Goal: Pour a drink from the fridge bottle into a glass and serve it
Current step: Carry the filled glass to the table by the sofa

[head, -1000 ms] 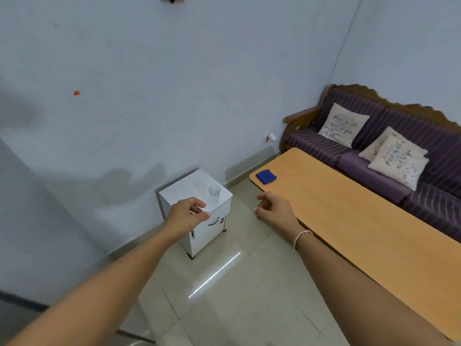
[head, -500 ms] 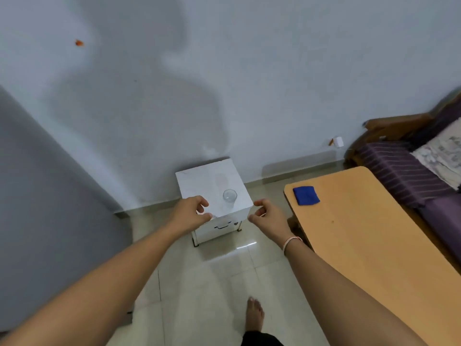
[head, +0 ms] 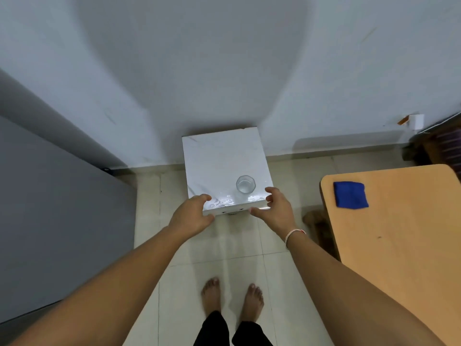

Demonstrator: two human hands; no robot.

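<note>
Both hands held at the near edge of a white cabinet, clear glass standing on top.

Centre of frame: glass (head: 245, 184), clear, faceted wall, seen from above, upright on the white cabinet (head: 222, 158), near its front right corner; contents not discernible. Wet-looking glints on the cabinet top just in front of the glass. Left hand (head: 192, 216) at the front left corner, fingers (head: 203, 198) loosely curled, holding nothing; contact with the cabinet edge not determinable. Right hand (head: 275, 207) at the front right corner, fingers relaxed and partly spread, holding nothing, just beside the glass but apart from it. Right of frame: wooden worktop (head: 399, 233) carrying a folded blue cloth (head: 350, 195). Bottom centre: two bare feet (head: 232, 295) on the tiled floor (head: 287, 283).
</note>
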